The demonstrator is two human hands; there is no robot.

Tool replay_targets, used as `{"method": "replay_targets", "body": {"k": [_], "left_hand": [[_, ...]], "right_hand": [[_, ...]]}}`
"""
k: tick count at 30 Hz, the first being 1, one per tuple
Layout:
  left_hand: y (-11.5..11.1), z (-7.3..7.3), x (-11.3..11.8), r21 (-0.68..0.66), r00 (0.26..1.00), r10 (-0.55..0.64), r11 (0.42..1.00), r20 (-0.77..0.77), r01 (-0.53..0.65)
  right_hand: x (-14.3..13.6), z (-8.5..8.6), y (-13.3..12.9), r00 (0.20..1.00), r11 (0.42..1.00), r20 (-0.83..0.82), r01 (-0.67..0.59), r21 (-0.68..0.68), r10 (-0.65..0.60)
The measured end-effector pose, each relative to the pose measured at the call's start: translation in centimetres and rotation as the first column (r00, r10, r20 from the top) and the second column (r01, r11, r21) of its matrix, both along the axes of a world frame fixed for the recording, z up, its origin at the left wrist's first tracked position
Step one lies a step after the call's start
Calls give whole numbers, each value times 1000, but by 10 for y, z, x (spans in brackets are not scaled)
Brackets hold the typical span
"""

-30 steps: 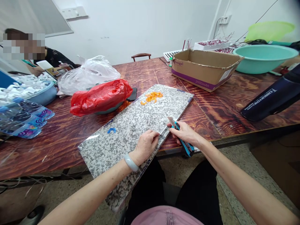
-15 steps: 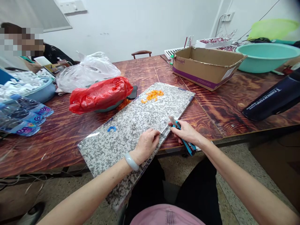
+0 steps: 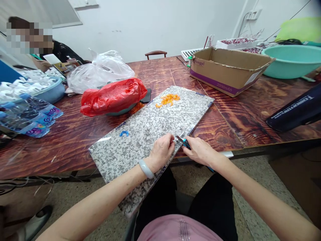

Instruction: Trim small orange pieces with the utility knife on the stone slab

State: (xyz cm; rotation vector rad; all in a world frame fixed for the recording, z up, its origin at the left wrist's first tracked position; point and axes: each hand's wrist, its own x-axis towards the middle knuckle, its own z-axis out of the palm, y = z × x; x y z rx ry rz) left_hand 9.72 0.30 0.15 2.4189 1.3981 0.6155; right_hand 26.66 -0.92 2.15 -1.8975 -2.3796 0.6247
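I had the blue-and-black utility knife point(image 3: 186, 143) mid-frame, right hand point(image 3: 200, 151) curled around its mostly hidden handle, blade right up by a tiny pale piece point(image 3: 175, 137) the left hand point(image 3: 163, 150) was pinching over the speckled grey-and-white slab point(image 3: 147, 125). Couldn't tell if blade and piece touched; honestly too small to make out.

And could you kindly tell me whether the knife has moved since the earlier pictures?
Yes. Judged against the slab, the knife has moved left, away from the orange pieces and closer to the left hand.
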Motion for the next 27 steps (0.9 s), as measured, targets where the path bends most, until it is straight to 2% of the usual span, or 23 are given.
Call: {"method": "replay_targets", "body": {"k": [6, 17, 27], "left_hand": [[-1, 0, -1, -9, 1000, -3, 1000, 4, 3], [0, 3, -1, -36, 1000, -27, 999, -14, 26], [1, 9, -6, -74, 992, -83, 994, -100, 76]], "right_hand": [[-6, 0, -3, 993, 999, 114, -25, -22, 27], [-12, 0, -6, 974, 999, 225, -21, -38, 29], [-26, 1, -8, 955, 994, 291, 76, -73, -52]]}}
